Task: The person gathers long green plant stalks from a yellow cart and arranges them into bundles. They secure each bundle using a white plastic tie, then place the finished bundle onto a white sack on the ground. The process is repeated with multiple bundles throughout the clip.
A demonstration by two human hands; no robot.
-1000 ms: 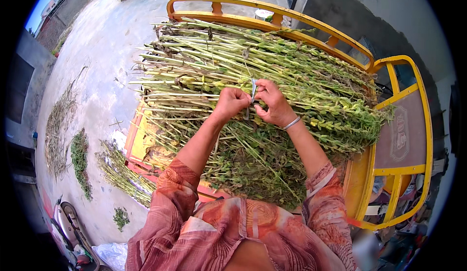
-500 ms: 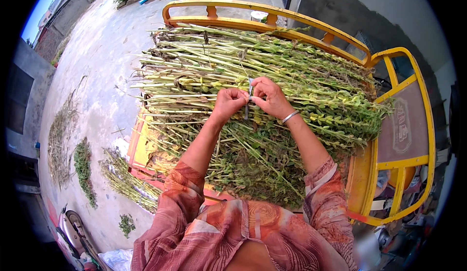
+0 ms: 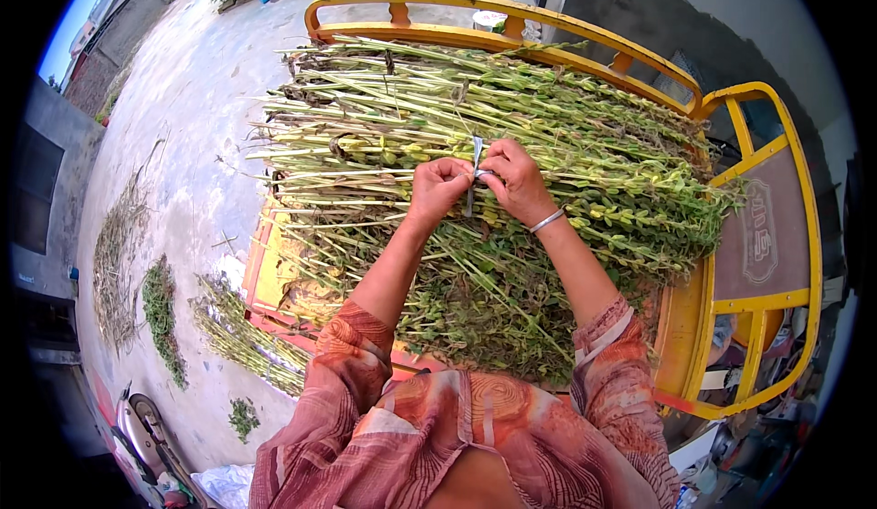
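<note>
A thin grey strip (image 3: 477, 149) runs round a bundle of cut green stalks (image 3: 594, 180) lying on a yellow cart bed. My left hand (image 3: 440, 191) pinches the strip from the left side. From the right, my right hand (image 3: 517, 182), with a silver bangle (image 3: 547, 220) at its wrist, pinches it too. The fingertips of both hands nearly meet at the strip, over the stalks. Bare stalk ends point left, and leafy, podded tops lie to the right. Whether a knot has formed between the fingers is too small to tell.
A yellow rail (image 3: 457, 32) borders the cart's far side, and a yellow frame with a brown panel (image 3: 756, 221) stands at its right end. Loose stalks (image 3: 242, 331) lie on the concrete floor (image 3: 196, 171) to the left. A motorbike (image 3: 146, 431) is partly visible at lower left.
Both hands have shifted slightly right in the picture and stay pinched on the strip. A short end of the strip now stands up more plainly between them.
</note>
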